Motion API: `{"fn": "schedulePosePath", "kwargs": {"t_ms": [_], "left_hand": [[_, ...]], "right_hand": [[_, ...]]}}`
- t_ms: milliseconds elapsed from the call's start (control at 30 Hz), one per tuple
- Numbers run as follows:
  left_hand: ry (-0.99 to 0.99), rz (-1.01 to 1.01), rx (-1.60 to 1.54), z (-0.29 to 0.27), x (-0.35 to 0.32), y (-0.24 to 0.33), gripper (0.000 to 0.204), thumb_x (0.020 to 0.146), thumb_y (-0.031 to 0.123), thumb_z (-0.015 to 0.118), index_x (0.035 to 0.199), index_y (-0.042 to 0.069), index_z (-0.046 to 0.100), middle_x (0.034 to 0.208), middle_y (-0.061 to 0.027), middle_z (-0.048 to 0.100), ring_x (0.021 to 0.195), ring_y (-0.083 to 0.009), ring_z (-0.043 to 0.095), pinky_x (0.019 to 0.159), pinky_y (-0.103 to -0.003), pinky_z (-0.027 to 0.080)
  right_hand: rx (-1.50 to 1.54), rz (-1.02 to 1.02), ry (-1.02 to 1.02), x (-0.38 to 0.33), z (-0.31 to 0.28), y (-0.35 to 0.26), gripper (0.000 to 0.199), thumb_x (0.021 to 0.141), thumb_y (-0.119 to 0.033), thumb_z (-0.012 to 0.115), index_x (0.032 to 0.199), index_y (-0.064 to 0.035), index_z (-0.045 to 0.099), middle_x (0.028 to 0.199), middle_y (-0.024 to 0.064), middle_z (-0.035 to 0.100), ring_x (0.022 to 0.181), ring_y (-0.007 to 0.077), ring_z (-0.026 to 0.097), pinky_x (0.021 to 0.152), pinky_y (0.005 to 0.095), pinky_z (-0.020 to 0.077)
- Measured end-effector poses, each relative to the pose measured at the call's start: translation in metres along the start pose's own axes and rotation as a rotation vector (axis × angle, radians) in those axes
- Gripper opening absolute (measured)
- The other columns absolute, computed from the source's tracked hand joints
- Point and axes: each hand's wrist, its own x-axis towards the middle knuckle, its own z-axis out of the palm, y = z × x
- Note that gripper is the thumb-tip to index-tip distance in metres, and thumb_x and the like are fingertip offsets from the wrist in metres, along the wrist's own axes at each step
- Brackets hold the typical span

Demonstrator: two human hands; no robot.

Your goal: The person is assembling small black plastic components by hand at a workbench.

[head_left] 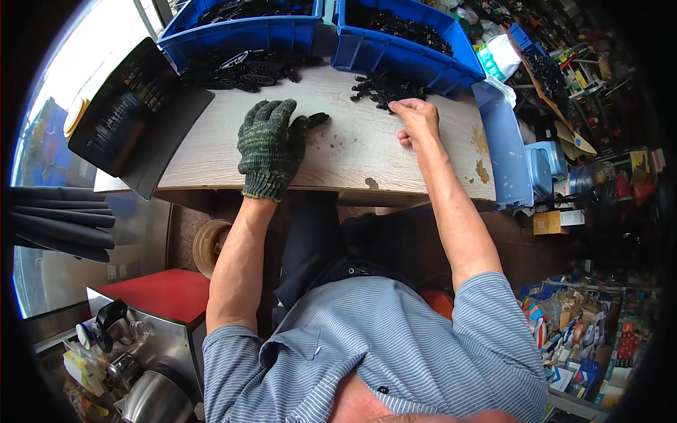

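Note:
My left hand (268, 144), in a dark green-grey knitted glove, rests over the wooden table. Its thumb and fingers are closed on a black plastic part (319, 119) that sticks out to the right. My bare right hand (417, 120) is at the near edge of a heap of small black pieces (381, 86). Thumb and forefinger pinch together there on a small black piece, mostly hidden by the fingertips. Beyond my left hand lies a pile of longer, oval black parts (247, 70).
Two blue bins, a left one (240, 37) and a right one (409, 56), stand at the table's far side, holding black parts. A dark folded board (141, 116) leans at the left. The pale wooden table (338, 166) has worn patches. A light-blue plastic container (509, 148) adjoins its right end.

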Motion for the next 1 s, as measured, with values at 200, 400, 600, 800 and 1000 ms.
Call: {"fn": "schedulePosePath", "kwargs": {"t_ms": [200, 400, 600, 800, 1000], "left_hand": [[0.101, -0.054, -0.178, -0.001, -0.02, 0.016, 0.02, 0.085, 0.012, 0.07, 0.105, 0.008, 0.071, 0.101, -0.014, 0.07, 0.101, -0.0358, 0.065, 0.09, -0.045, 0.051], [-0.021, -0.024, -0.191, -0.009, -0.02, 0.027, 0.02, 0.087, 0.01, 0.07, 0.107, 0.009, 0.07, 0.099, -0.0136, 0.07, 0.096, -0.0348, 0.066, 0.085, -0.045, 0.053], [-0.051, -0.012, -0.163, -0.006, -0.025, 0.025, 0.025, 0.086, 0.008, 0.067, 0.111, 0.009, 0.07, 0.099, -0.0142, 0.07, 0.094, -0.0359, 0.065, 0.084, -0.046, 0.052], [0.066, -0.037, -0.203, -0.008, -0.032, 0.027, 0.023, 0.084, 0.003, 0.072, 0.107, 0.005, 0.07, 0.103, -0.0169, 0.071, 0.098, -0.0367, 0.067, 0.088, -0.044, 0.054], [0.188, -0.13, -0.326, -0.008, -0.04, 0.025, 0.021, 0.084, 0.0, 0.074, 0.105, 0.002, 0.07, 0.104, -0.0172, 0.072, 0.101, -0.0343, 0.069, 0.09, -0.041, 0.054]], "right_hand": [[-0.014, -0.028, 0.02, 0.004, 0.003, 0.008, 0.025, 0.09, -0.025, 0.071, 0.102, -0.0027, 0.071, 0.081, 0.0062, 0.069, 0.044, 0.0108, 0.053, 0.036, 0.0256, 0.0433], [0.007, -0.012, 0.016, 0.005, 0.0, 0.011, 0.023, 0.091, -0.023, 0.07, 0.102, -0.0022, 0.07, 0.084, 0.0068, 0.069, 0.044, 0.0113, 0.054, 0.036, 0.0259, 0.0445], [0.071, -0.029, 0.015, 0.003, 0.0, 0.014, 0.023, 0.091, -0.021, 0.07, 0.102, -0.0011, 0.07, 0.082, 0.0072, 0.069, 0.044, 0.0113, 0.054, 0.035, 0.0256, 0.0447], [-0.021, -0.023, 0.028, 0.002, -0.001, 0.01, 0.022, 0.086, -0.021, 0.073, 0.099, -0.0033, 0.073, 0.074, 0.0071, 0.069, 0.046, 0.0146, 0.062, 0.039, 0.028, 0.0515], [-0.065, -0.042, 0.033, -0.002, 0.002, 0.004, 0.019, 0.089, -0.019, 0.071, 0.099, -0.0032, 0.072, 0.082, 0.0066, 0.069, 0.042, 0.0093, 0.051, 0.035, 0.0244, 0.0421]]}}
